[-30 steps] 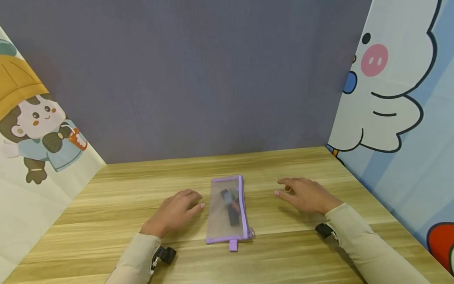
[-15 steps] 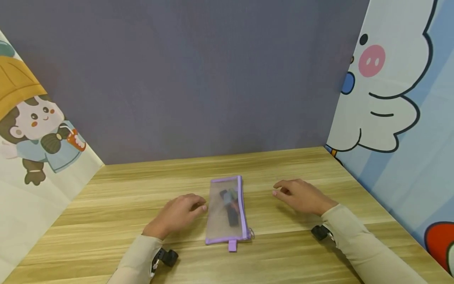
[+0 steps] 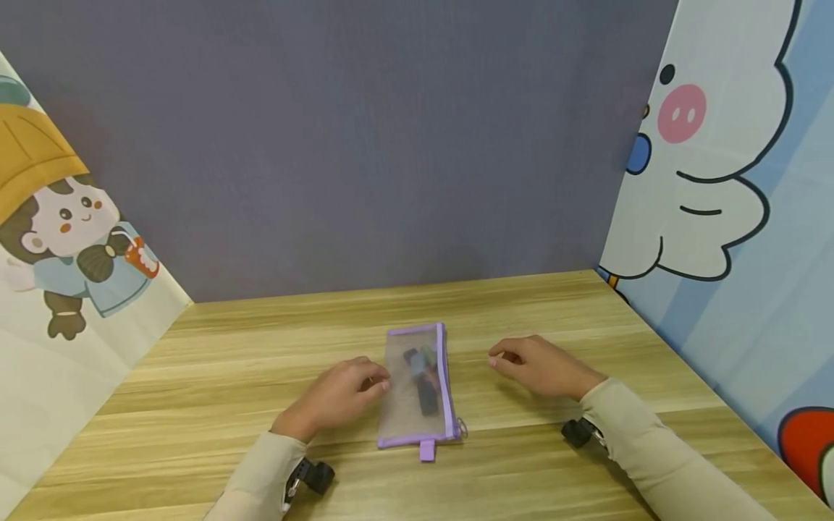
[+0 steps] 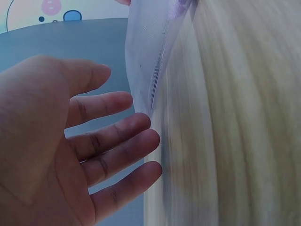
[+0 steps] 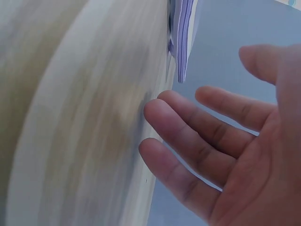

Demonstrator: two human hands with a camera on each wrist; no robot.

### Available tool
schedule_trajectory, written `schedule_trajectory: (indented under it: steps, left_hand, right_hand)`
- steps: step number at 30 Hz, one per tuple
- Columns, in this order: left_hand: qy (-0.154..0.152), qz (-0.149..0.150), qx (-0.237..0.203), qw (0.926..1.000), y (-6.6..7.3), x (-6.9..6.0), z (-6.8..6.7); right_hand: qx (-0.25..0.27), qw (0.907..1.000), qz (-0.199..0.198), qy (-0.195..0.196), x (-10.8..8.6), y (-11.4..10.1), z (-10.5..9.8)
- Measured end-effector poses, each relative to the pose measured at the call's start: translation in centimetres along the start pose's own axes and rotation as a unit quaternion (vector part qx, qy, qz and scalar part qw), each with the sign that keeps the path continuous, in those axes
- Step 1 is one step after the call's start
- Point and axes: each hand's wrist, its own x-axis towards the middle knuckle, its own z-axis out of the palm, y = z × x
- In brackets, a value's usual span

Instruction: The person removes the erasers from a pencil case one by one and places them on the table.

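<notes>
A mesh pouch with purple edging lies flat on the wooden table, its zipper along the right side and a purple tab at the near end. Dark and coloured small items show through the mesh. The left hand is at the pouch's left edge, fingers loosely bent and holding nothing; in the left wrist view its fingers are spread close to the mesh. To the right of the pouch, apart from it, hovers the right hand, fingers relaxed. The right wrist view shows the purple edge beyond its fingertips.
The wood-grain table reaches back to a grey panel. Printed cartoon sheets stand at the left and right. A dark wrist device is strapped at each sleeve cuff.
Both hands have moved inward toward the pouch, the left one rightward to its edge and the right one leftward. The pouch has stayed in place on the table.
</notes>
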Motion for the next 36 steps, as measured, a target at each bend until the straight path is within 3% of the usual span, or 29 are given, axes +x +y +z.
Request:
schedule_trajectory:
  steps: [11,22,30,36]
  left_hand:
    - [-0.01,0.025,-0.022,0.9994,0.5,0.1,0.1]
    - [0.003,0.042,-0.036,0.9985,1.0,0.3,0.6]
    - [-0.024,0.038,-0.065,0.9969,1.6,0.5,0.8]
    - [-0.034,0.035,-0.085,0.9952,2.0,0.6,0.9]
  right_hand:
    - [0.023,0.9991,-0.029,-0.021,0.3,-0.9,1.3]
    - [0.04,0.9978,-0.041,-0.034,0.4,-1.9,2.0]
    - [0.056,0.9953,-0.064,-0.046,0.5,-3.0,2.6]
    - [0.069,0.9942,-0.059,-0.057,0.5,-3.5,3.0]
